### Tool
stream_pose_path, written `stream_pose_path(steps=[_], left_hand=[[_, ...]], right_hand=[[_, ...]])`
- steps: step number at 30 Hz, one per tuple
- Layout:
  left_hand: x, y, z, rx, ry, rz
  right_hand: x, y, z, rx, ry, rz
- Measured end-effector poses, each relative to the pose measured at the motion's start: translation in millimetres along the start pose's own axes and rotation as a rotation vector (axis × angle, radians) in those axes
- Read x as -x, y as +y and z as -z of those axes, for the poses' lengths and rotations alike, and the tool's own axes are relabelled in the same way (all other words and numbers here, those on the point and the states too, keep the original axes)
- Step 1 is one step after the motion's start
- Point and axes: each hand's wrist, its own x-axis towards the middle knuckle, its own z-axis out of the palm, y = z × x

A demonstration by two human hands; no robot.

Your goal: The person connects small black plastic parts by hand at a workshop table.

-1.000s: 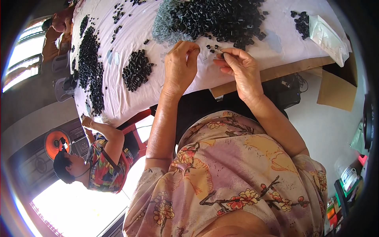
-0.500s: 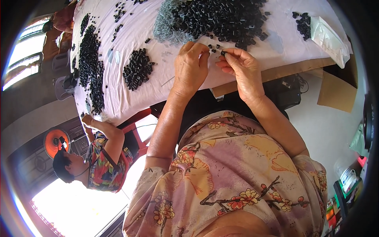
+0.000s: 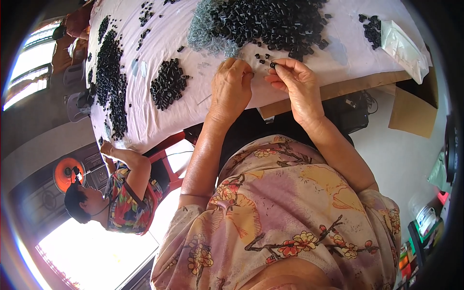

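Black and plastic-looking, probably light, stiff, slightly slippery: I judge the small piece (image 3: 273, 65) best pinched by its sides. Over the counter (image 3: 357, 60), the right hand's (image 3: 302, 92) fingers clamp it; whether the left hand's (image 3: 229, 89) grip anything, I cannot tell.

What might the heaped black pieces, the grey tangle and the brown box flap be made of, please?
Black pieces: probably moulded plastic, smooth with pale glints. Grey tangle: likely fine metal wire, silvery with thin strands, though blurred. Box flap: apparently cardboard, matt, flat and brown.
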Motion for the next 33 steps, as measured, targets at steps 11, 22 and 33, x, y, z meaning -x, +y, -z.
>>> stream_pose_path(steps=[11,22,33], left_hand=[[-9,26,7,0.133,0.004,-0.067],[-12,30,2,0.132,0.021,-0.116],[-22,17,-9,0.085,0.107,-0.053]], right_hand=[[-1,5,3,-0.051,-0.043,0.031],[-2,2,0,-0.154,-0.021,0.02],[-1,-1,-1,-0.202,0.044,-0.03]])
